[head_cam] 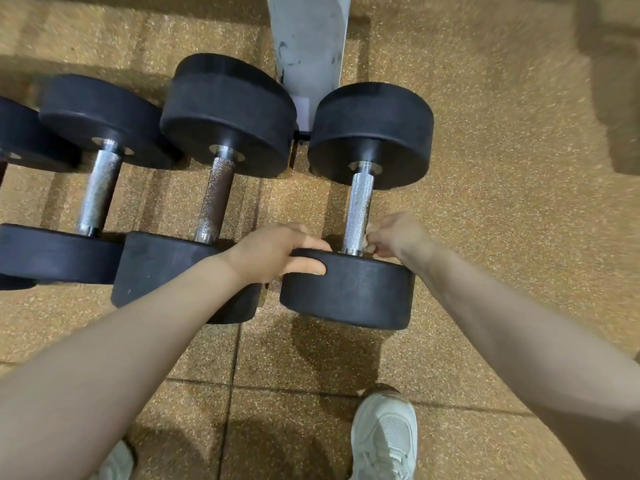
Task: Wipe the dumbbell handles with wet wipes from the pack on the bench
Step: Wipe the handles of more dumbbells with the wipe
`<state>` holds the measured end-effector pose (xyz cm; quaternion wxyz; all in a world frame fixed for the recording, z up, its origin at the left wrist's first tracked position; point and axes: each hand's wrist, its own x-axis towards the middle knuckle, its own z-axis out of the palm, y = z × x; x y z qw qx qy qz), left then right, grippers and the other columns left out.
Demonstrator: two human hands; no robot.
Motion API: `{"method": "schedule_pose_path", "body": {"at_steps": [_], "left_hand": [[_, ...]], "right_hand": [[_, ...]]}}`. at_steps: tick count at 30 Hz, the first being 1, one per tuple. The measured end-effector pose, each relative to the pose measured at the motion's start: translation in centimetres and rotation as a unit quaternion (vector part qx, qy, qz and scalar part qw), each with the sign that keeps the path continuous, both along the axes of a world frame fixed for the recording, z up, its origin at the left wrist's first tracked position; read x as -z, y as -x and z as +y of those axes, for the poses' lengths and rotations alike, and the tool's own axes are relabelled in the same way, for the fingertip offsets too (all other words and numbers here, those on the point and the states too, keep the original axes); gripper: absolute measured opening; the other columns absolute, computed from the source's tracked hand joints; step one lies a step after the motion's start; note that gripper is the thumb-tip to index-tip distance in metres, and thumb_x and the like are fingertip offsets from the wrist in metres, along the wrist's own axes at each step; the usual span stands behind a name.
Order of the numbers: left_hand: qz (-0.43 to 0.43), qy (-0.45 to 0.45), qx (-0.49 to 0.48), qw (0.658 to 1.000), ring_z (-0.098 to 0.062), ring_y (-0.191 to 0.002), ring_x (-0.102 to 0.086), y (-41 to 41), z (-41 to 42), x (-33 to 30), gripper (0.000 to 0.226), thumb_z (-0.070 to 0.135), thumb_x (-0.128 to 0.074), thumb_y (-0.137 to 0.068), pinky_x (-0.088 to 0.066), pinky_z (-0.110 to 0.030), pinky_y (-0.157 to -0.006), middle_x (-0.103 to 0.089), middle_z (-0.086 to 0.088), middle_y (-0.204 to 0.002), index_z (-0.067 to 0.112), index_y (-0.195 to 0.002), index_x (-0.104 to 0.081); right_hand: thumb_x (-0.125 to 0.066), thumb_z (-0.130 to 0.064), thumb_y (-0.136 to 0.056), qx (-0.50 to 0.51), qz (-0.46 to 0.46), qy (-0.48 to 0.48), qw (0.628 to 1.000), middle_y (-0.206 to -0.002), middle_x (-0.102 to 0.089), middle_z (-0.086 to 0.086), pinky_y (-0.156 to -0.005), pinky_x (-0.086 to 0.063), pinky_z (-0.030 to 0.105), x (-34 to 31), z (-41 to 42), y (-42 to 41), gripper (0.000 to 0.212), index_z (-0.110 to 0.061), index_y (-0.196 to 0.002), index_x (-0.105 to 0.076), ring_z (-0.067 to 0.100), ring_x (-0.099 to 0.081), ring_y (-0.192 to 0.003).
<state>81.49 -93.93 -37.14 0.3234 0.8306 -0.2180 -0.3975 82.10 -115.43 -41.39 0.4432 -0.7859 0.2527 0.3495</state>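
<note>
The rightmost dumbbell [360, 237] lies on the speckled rubber floor [502, 202] in front of me, its knurled steel handle [361, 209] running away from me between two black rubber heads. My left hand [277, 251] grips the rim of the near head, thumb on top and fingers curled around its side. My right hand [398, 237] sits at the near end of the handle, fingers bunched together just beside the steel; whether they pinch a wipe I cannot tell, since the fingertips are blurred. To the left, two more dumbbells [214, 188] lie parallel, close beside each other, and part of a fourth shows at the edge. A grey metal bench leg [306, 46] stands beyond the heads. My pale sneaker [384, 441] is planted below.
</note>
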Motion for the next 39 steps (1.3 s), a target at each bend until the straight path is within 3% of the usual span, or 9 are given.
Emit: {"method": "schedule_pose_path", "body": {"at_steps": [4, 7, 11, 20, 24, 29, 32, 36, 39], "left_hand": [[-0.001, -0.010, -0.001, 1.000, -0.010, -0.099, -0.048, 0.1, -0.2, -0.3, 0.041, 0.035, -0.064, -0.084, -0.036, -0.027, -0.094, -0.049, 0.016, -0.097, 0.023, -0.123, -0.060], [-0.013, -0.018, 0.012, 1.000, -0.007, -0.100, -0.046, 0.0, -0.3, -0.4, 0.044, 0.038, -0.062, -0.085, -0.033, -0.021, -0.088, -0.049, 0.014, -0.101, 0.024, -0.126, -0.058], [-0.034, -0.014, 0.016, 0.999, -0.004, -0.099, -0.042, 0.1, -0.3, -0.4, 0.045, 0.037, -0.060, -0.086, -0.028, -0.015, -0.080, -0.048, 0.011, -0.104, 0.023, -0.128, -0.056], [-0.009, -0.032, -0.006, 0.999, -0.016, -0.115, -0.042, 0.2, 0.0, 0.0, 0.045, 0.039, -0.059, -0.086, -0.031, -0.026, -0.093, -0.051, 0.004, -0.118, 0.027, -0.129, -0.054], [-0.021, -0.015, -0.022, 0.999, -0.014, -0.113, -0.042, 0.5, -0.1, 0.2, 0.046, 0.040, -0.059, -0.086, -0.032, -0.026, -0.091, -0.051, 0.005, -0.113, 0.026, -0.129, -0.054], [-0.016, -0.016, -0.026, 0.999, -0.017, -0.113, -0.045, 0.6, -0.2, 0.4, 0.047, 0.041, -0.060, -0.085, -0.037, -0.035, -0.098, -0.053, 0.000, -0.118, 0.025, -0.129, -0.055], [-0.013, 0.000, -0.038, 0.999, -0.018, -0.113, -0.048, 0.6, 0.2, 0.6, 0.047, 0.039, -0.061, -0.085, -0.037, -0.034, -0.099, -0.055, -0.001, -0.119, 0.021, -0.128, -0.056], [-0.010, 0.004, -0.054, 0.998, -0.017, -0.112, -0.050, 1.2, 0.7, 0.9, 0.042, 0.034, -0.061, -0.087, -0.038, -0.029, -0.096, -0.057, 0.000, -0.120, 0.019, -0.126, -0.057], [0.052, -0.023, -0.030, 0.998, -0.016, -0.119, -0.050, 0.3, 1.2, -0.5, 0.041, 0.030, -0.056, -0.091, -0.038, -0.026, -0.101, -0.055, 0.000, -0.131, 0.017, -0.130, -0.053]], "right_hand": [[-0.064, -0.002, -0.081, -0.174, 0.014, 0.038, 0.984, -0.076, -0.061, 0.004, -0.063, -0.041, 0.025, -2.3, -0.9, 0.4, 0.006, -0.002, -0.079, -0.069, 0.016, -0.054, -0.070], [-0.057, 0.001, -0.079, 0.040, -0.041, 0.050, 0.997, -0.060, -0.059, 0.004, -0.058, -0.046, 0.028, -2.5, -1.3, -1.9, 0.024, -0.013, -0.059, -0.056, 0.015, -0.058, -0.062], [-0.050, -0.008, -0.084, 0.217, -0.095, 0.041, 0.971, -0.067, -0.054, 0.008, -0.084, -0.052, 0.045, -0.8, 0.5, -4.7, 0.029, -0.014, -0.056, -0.049, 0.025, -0.054, -0.074], [-0.055, -0.004, -0.082, -0.245, -0.067, 0.151, 0.955, -0.069, -0.060, 0.003, -0.059, -0.046, 0.025, -3.8, 0.5, 0.2, 0.027, -0.018, -0.060, -0.056, 0.018, -0.056, -0.066], [-0.045, -0.006, -0.090, -0.309, -0.314, 0.280, 0.853, -0.097, -0.061, 0.012, -0.069, -0.041, 0.035, -5.5, 2.0, -3.3, 0.022, -0.010, -0.108, -0.057, 0.034, -0.058, -0.090], [-0.046, -0.005, -0.089, -0.593, -0.277, 0.350, 0.670, -0.113, -0.061, 0.004, -0.088, -0.040, 0.035, -2.6, 2.8, -6.9, 0.030, -0.018, -0.114, -0.058, 0.026, -0.053, -0.109], [-0.042, -0.016, -0.092, -0.616, -0.242, 0.270, 0.700, -0.104, -0.068, -0.002, -0.109, -0.018, 0.032, -1.5, 3.1, -5.7, 0.026, -0.021, -0.104, -0.064, 0.018, -0.057, -0.106], [-0.043, -0.009, -0.088, -0.575, -0.139, 0.107, 0.799, -0.091, -0.067, 0.008, -0.084, -0.037, 0.030, -2.1, 4.9, -2.3, 0.023, -0.008, -0.087, -0.066, 0.025, -0.056, -0.090], [-0.041, -0.001, -0.089, -0.360, -0.103, 0.052, 0.926, -0.089, -0.061, 0.003, -0.069, -0.037, 0.022, -4.6, 5.3, -2.3, 0.026, -0.004, -0.094, -0.067, 0.014, -0.051, -0.088]]}}
